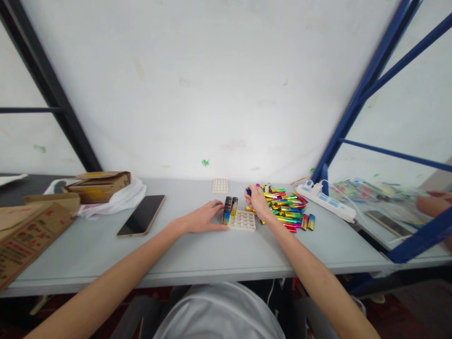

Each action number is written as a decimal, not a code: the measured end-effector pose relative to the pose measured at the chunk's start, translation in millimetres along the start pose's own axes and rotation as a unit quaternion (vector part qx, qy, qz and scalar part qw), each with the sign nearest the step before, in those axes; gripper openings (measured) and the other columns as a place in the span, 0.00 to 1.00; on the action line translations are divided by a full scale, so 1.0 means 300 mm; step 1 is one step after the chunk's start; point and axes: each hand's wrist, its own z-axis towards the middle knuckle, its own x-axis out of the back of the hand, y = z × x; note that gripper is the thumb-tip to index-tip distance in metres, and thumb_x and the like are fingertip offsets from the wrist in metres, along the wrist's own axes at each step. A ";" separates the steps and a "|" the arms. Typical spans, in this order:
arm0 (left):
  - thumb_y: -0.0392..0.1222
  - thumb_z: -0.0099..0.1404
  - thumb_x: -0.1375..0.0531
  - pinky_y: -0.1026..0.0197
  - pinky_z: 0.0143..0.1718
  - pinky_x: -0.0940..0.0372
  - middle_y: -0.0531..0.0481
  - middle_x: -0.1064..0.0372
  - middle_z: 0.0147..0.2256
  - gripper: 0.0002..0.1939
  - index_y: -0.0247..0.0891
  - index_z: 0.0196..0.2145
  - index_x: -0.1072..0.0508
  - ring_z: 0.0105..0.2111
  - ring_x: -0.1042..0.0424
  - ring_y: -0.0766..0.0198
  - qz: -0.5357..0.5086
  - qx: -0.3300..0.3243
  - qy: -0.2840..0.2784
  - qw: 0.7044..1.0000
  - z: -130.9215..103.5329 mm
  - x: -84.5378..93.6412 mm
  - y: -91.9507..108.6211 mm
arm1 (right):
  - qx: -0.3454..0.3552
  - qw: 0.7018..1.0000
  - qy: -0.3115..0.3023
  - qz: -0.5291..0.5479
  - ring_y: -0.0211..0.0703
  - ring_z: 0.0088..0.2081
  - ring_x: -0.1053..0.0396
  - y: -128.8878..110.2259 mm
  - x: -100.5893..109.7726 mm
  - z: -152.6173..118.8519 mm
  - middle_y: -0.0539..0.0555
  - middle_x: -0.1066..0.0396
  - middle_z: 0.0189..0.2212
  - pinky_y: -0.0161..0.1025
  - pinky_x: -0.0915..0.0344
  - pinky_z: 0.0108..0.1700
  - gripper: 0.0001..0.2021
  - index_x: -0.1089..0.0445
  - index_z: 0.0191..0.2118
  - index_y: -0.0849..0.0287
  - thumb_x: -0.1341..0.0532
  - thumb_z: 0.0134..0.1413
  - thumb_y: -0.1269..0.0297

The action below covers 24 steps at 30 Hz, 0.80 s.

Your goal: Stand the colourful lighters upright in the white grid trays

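Note:
A cream tray with rows of round holes lies on the table in front of me. Along its left side stand several shiny lighters with black tops, upright in the holes. My left hand rests at the tray's left edge, thumb and fingers apart, the thumb by the near corner. Beyond the tray's right side, my right hand is closed on a lighter, of which a dark blue end shows at the fingertips. A heap of metallic multicoloured lighters spreads just right of that hand.
A second holed tray lies near the wall. To the left are a phone, a white plastic bag and cardboard boxes. A power strip borders the heap, beside a blue frame. Another person's hand shows far right.

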 end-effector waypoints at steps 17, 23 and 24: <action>0.65 0.67 0.35 0.46 0.68 0.42 0.37 0.37 0.64 0.39 0.39 0.65 0.34 0.64 0.35 0.44 0.004 -0.002 0.001 1.000 -0.003 -0.001 -0.004 | -0.052 0.995 0.033 0.078 0.31 0.15 0.59 -0.002 -0.003 -0.005 0.44 0.56 0.12 0.32 0.60 0.17 0.28 0.49 0.17 0.53 0.50 0.65 0.44; 0.65 0.67 0.35 0.47 0.67 0.41 0.37 0.37 0.64 0.38 0.38 0.64 0.34 0.63 0.34 0.44 0.011 -0.002 0.000 1.000 -0.002 0.003 0.001 | -0.010 0.996 0.015 0.085 0.32 0.16 0.56 -0.024 0.007 -0.008 0.42 0.51 0.16 0.33 0.57 0.18 0.34 0.32 0.29 0.57 0.51 0.62 0.28; 0.64 0.67 0.35 0.47 0.67 0.41 0.37 0.37 0.64 0.38 0.38 0.64 0.34 0.63 0.35 0.44 0.011 0.000 -0.002 1.000 -0.002 0.004 0.002 | 0.011 0.996 0.009 0.089 0.32 0.16 0.55 -0.031 0.010 -0.012 0.43 0.49 0.17 0.33 0.56 0.19 0.33 0.30 0.34 0.57 0.50 0.62 0.28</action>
